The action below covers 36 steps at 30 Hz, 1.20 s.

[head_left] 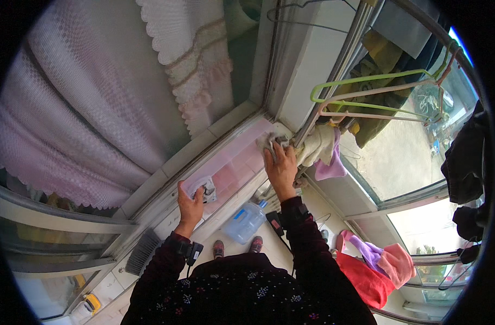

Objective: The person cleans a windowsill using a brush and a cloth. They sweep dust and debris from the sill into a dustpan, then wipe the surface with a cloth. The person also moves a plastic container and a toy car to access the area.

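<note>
Below the window runs a pink sill [238, 167] with a glossy surface. My left hand [191, 207] is at its near left end, thumb and fingers around a small white item with dark print [209, 191]; whether it is a packet or a folded cloth is unclear. Farther along, my right hand [282, 168] grips a crumpled greyish-white rag [268, 142] at the sill's far end. The rag touches the corner there, close to a metal pole, and my fingers partly hide it.
Light cloths [318, 146] and a purple cloth [332, 164] hang right beside my right hand. Hangers [377, 91] hang above them. A blue water jug [245, 222] lies on the floor near my feet. A broom [144, 250] leans at left; red clothing [365, 280] hangs at right.
</note>
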Tool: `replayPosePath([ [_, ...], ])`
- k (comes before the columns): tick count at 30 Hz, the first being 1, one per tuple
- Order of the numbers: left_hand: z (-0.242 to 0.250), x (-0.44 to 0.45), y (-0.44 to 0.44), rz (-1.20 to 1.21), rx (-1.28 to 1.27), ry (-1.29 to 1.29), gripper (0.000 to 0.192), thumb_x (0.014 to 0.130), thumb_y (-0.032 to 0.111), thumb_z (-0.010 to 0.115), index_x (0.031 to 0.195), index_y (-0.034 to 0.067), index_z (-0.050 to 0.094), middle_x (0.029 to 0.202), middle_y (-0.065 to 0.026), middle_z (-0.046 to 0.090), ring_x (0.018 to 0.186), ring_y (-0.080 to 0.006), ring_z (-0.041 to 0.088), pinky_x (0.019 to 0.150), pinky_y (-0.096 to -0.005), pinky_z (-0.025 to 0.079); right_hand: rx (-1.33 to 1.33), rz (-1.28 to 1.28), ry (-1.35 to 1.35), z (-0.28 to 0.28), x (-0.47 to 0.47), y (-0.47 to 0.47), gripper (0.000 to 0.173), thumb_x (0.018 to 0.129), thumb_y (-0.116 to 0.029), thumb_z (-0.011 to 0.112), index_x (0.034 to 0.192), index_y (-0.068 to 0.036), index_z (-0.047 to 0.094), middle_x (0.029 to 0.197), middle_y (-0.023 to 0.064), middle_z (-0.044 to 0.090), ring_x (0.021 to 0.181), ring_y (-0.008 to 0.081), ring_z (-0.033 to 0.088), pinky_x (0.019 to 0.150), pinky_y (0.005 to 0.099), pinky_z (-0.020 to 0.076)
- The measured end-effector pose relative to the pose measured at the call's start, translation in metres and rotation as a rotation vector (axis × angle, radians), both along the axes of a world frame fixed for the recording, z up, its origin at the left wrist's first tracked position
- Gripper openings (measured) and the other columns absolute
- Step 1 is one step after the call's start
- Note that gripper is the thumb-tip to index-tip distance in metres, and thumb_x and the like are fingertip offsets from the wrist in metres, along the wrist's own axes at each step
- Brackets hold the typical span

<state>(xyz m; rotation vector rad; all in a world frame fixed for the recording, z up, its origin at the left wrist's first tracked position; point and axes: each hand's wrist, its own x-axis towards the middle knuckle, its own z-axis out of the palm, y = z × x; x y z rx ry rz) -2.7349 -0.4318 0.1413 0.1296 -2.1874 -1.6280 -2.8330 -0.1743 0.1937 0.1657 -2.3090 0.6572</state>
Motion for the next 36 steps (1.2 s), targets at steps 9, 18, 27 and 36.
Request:
replayPosePath([
  [9, 0.008, 0.002, 0.003, 0.034, -0.024, -0.006, 0.028, 0.087, 0.005, 0.059, 0.110, 0.000, 0.044, 0.099, -0.0128, 0.058, 0.091, -0.0210, 0.058, 0.080, -0.0336, 0.047, 0.042, 0.070, -0.291, 0.011, -0.028, -0.038, 0.026, 0.083, -0.028, 0.063, 0.099, -0.009, 0.061, 0.099, 0.0195, 0.057, 0.084, 0.0363, 0.060, 0.066, 0.0457, 0.0506],
  [18, 0.007, 0.004, 0.002, -0.019, -0.003, 0.019, 0.029, 0.086, 0.007, 0.061, 0.109, 0.000, 0.044, 0.095, -0.0125, 0.057, 0.086, -0.0207, 0.058, 0.076, -0.0326, 0.047, 0.258, 0.290, -0.374, 0.032, -0.013, 0.018, 0.032, 0.083, -0.026, 0.062, 0.108, -0.006, 0.062, 0.097, 0.0165, 0.060, 0.084, 0.0363, 0.059, 0.074, 0.0446, 0.0494],
  [27, 0.005, 0.006, 0.003, 0.037, -0.013, -0.025, 0.029, 0.088, 0.008, 0.061, 0.110, 0.000, 0.043, 0.096, -0.0117, 0.057, 0.088, -0.0204, 0.057, 0.078, -0.0330, 0.046, 0.008, 0.472, -0.272, 0.003, 0.024, -0.028, 0.028, 0.083, -0.022, 0.061, 0.107, -0.009, 0.063, 0.104, 0.0161, 0.062, 0.095, 0.0358, 0.059, 0.078, 0.0419, 0.0505],
  [36, -0.001, 0.007, -0.001, 0.016, -0.086, -0.036, 0.032, 0.088, 0.011, 0.062, 0.113, -0.002, 0.046, 0.104, -0.0156, 0.054, 0.096, -0.0254, 0.055, 0.084, -0.0354, 0.044, -0.182, 0.086, -0.447, -0.039, 0.050, 0.047, 0.025, 0.083, -0.023, 0.060, 0.104, -0.009, 0.063, 0.103, 0.0162, 0.060, 0.092, 0.0355, 0.059, 0.075, 0.0417, 0.0498],
])
